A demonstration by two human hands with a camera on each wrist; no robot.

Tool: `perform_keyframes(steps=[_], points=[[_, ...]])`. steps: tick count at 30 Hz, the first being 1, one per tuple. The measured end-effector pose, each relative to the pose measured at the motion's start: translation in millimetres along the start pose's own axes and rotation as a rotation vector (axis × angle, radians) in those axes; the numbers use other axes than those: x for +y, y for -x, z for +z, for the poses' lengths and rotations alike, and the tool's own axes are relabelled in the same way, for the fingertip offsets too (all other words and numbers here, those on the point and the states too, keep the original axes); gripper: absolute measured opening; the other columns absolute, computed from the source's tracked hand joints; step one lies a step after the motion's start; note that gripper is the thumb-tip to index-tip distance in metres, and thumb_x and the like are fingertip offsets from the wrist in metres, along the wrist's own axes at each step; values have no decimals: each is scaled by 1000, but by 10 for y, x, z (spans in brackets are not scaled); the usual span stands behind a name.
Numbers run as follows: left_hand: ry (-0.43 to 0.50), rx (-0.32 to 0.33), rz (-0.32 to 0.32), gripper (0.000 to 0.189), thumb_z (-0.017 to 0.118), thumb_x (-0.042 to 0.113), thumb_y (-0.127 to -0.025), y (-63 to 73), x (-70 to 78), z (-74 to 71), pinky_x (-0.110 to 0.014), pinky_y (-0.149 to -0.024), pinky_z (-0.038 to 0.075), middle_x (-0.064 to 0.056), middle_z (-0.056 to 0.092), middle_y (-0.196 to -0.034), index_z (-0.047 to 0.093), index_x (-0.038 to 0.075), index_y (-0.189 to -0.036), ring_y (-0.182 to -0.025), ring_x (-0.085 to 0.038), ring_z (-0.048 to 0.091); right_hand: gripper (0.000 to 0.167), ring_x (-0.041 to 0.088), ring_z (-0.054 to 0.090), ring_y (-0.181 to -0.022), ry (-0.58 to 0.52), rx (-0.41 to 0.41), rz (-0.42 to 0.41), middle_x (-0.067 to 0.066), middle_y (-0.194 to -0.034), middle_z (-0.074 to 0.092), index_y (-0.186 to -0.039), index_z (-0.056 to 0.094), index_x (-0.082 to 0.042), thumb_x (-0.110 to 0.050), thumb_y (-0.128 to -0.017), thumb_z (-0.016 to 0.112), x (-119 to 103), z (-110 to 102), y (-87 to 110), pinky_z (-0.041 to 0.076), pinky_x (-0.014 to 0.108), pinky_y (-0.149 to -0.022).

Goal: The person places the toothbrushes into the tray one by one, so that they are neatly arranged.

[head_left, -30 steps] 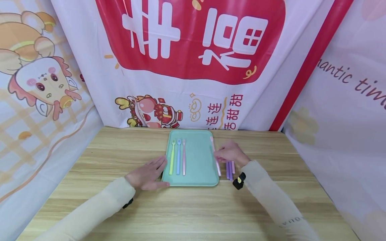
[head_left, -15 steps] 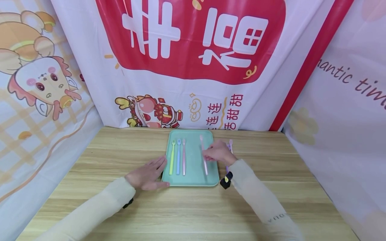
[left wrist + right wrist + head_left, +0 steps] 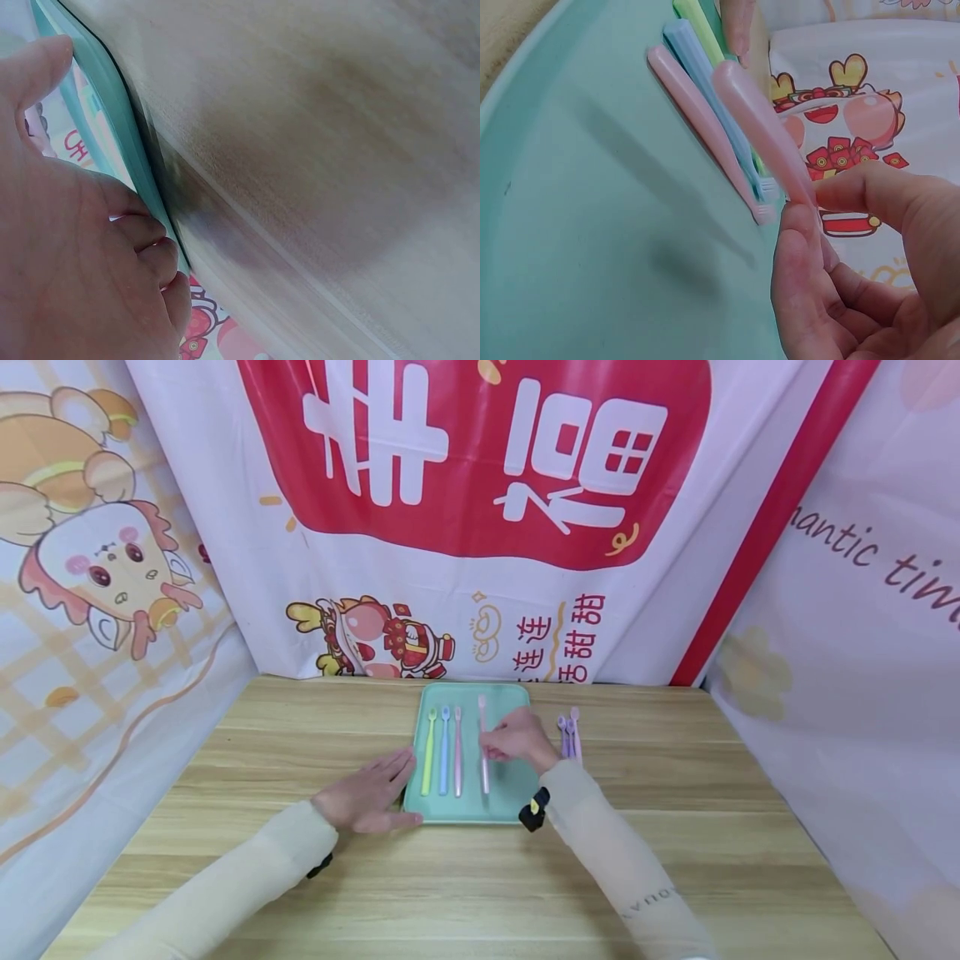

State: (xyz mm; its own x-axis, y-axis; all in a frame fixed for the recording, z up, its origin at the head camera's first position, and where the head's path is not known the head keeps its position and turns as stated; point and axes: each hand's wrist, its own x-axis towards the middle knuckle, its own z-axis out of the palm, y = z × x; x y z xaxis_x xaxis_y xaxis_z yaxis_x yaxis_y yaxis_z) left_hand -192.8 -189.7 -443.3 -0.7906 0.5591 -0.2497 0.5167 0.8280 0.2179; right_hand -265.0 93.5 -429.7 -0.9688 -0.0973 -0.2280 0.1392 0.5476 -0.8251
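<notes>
A pale pink toothbrush [image 3: 757, 127] is pinched between the thumb and fingers of my right hand [image 3: 517, 735]. It hangs over the green tray [image 3: 472, 815], head pointing away, its shadow falling on the tray in the right wrist view. Side by side in the tray's left part lie a yellow-green toothbrush [image 3: 427, 768], a blue toothbrush [image 3: 443, 768] and a darker pink toothbrush [image 3: 458, 768]. At the tray's left edge rests my left hand [image 3: 367, 793], fingers extended; in the left wrist view its thumb [image 3: 46, 67] lies on the rim.
Right of the tray, two purple toothbrushes [image 3: 563, 735] and a pink toothbrush [image 3: 575, 727] lie close together on the wooden table [image 3: 675, 793], their lower ends hidden by my right forearm. A printed cloth [image 3: 487, 543] hangs behind the table.
My right hand has moved left from the tray's right edge, carrying the pale pink toothbrush over the tray towards the row. My left hand has stayed in place.
</notes>
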Motion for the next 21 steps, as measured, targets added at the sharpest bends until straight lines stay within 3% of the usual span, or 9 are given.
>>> perform_keyframes(steps=[14, 21], points=[[-4, 4, 8, 99, 52, 64, -104, -9, -19, 13, -56, -134, 22, -24, 14, -176, 21, -7, -165, -164, -40, 18, 8, 22, 76, -70, 55, 45, 28, 6, -73, 78, -74, 78, -10, -13, -81, 76, 15, 189, -79, 66, 36, -74], [-8, 3, 10, 98, 51, 64, -104, -5, -20, 18, -56, -134, 22, -24, 14, -176, 21, -7, -165, -164, -40, 18, 7, 14, 71, -63, 72, 57, 43, 5, -73, 78, -77, 80, -11, -14, -82, 77, 38, 287, -105, 63, 29, -67]])
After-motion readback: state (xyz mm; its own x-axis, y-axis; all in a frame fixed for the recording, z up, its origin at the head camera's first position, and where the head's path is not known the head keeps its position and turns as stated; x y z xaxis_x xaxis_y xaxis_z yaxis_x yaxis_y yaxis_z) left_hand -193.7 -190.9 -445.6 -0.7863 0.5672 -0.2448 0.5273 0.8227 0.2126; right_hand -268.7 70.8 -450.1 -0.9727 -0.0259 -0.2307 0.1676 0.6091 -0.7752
